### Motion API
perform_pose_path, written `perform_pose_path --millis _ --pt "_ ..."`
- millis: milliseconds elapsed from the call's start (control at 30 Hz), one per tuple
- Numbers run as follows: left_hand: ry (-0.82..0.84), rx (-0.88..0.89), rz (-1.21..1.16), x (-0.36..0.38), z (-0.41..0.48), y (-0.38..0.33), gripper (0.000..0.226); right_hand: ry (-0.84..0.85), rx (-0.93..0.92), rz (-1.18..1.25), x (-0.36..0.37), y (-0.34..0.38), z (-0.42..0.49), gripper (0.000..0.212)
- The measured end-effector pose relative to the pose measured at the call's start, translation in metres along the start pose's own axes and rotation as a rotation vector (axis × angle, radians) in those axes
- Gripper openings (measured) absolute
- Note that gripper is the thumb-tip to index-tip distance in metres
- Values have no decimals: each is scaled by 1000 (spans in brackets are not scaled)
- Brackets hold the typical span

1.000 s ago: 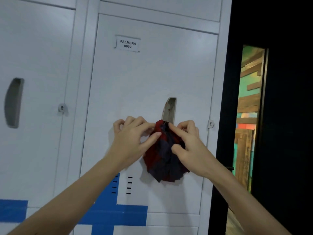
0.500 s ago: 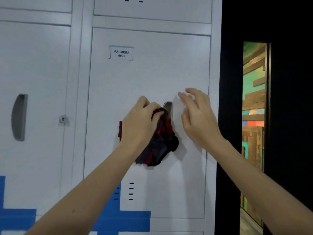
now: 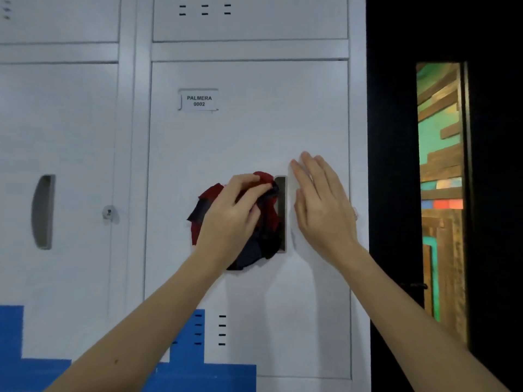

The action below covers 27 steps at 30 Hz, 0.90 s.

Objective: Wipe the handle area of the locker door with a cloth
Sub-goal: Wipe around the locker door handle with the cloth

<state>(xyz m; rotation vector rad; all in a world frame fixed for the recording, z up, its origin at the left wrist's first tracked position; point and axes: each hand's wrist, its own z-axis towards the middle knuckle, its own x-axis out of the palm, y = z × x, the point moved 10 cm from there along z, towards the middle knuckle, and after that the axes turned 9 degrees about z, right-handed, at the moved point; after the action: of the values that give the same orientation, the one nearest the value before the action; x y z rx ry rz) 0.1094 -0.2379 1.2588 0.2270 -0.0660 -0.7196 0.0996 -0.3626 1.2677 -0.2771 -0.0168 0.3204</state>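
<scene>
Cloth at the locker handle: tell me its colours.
The cloth is red with dark navy patches; head view shows it.

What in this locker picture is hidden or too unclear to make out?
In the head view:
- handle recess: left side and lower end covered by the red and dark cloth the left hand grips.
- lock at the door's right edge: mostly behind the right hand.
- upper locker door: cut off by the top edge.
- neighbouring locker's lock: too small, blurred.

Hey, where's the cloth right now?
In the head view, the cloth is bunched in the left hand against the locker door, at the recessed handle's left edge; the open right hand is beyond the handle's right side.
</scene>
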Motion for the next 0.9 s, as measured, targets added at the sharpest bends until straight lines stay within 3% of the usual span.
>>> perform_pose_path --millis 133,333,500,667,800,900 --pt "44 251 57 7 -35 -15 31 -20 2 5 -2 0 -1 42" --pt "-147 136 127 -4 3 13 30 -51 10 -9 -4 -1 -1 42" --pt "-115 285 39 4 -20 1 30 -62 7 -20 -3 -1 -4 43" --pt "-85 278 -9 6 29 5 26 -76 -4 -26 -3 -2 -3 42" --pt "-72 277 58 7 19 9 23 -84 -1 -18 -4 -3 -4 42" --pt "-97 375 121 -1 2 8 23 -93 -4 -13 -4 -3 -5 42"
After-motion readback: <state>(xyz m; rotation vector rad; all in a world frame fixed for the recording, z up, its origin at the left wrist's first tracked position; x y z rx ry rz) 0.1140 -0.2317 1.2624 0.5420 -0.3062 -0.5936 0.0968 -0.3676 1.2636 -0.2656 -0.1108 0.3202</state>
